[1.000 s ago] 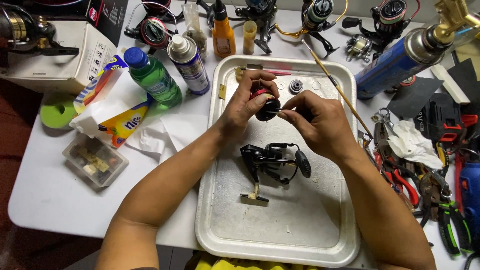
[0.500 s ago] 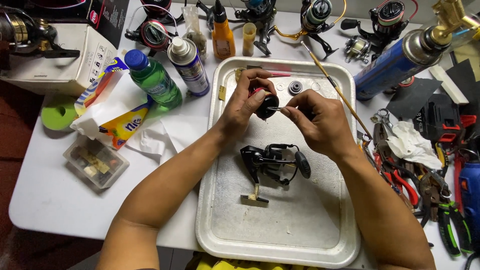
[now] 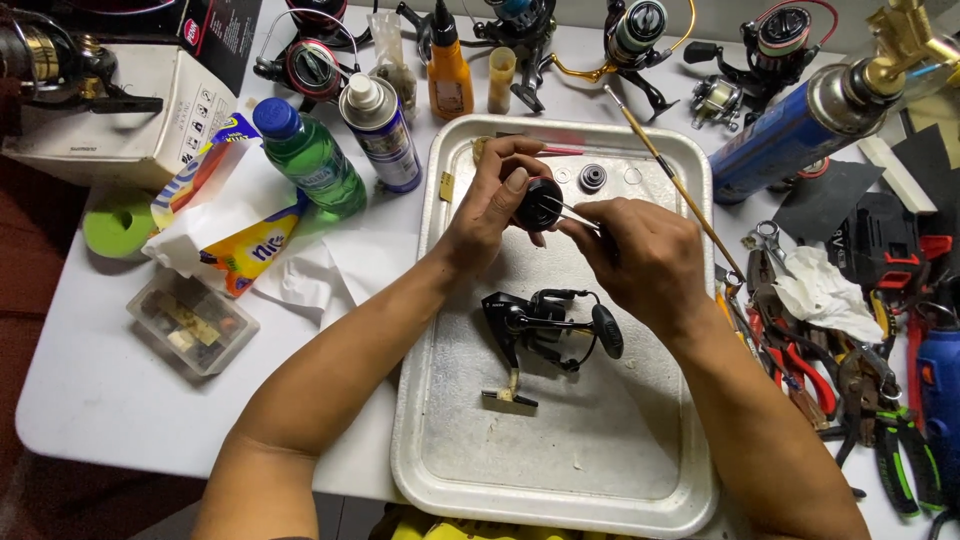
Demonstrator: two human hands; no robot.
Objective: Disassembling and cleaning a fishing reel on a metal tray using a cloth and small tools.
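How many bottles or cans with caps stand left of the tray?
3: green bottle, grey spray can beside it, orange dropper bottle behind. Others may be hidden.

Green bottle [image 3: 312, 160], spray can [image 3: 382, 132] (upright), pliers [image 3: 800, 372]

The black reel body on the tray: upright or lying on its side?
Lying on its side. The black reel body rests flat on the metal tray, its foot toward the tray's near end, below both hands, untouched.

left hand [image 3: 487, 205] holds a black spool [image 3: 537, 204]; right hand [image 3: 640, 262] pokes it with tweezers [image 3: 570, 212] over the tray [image 3: 560, 470].
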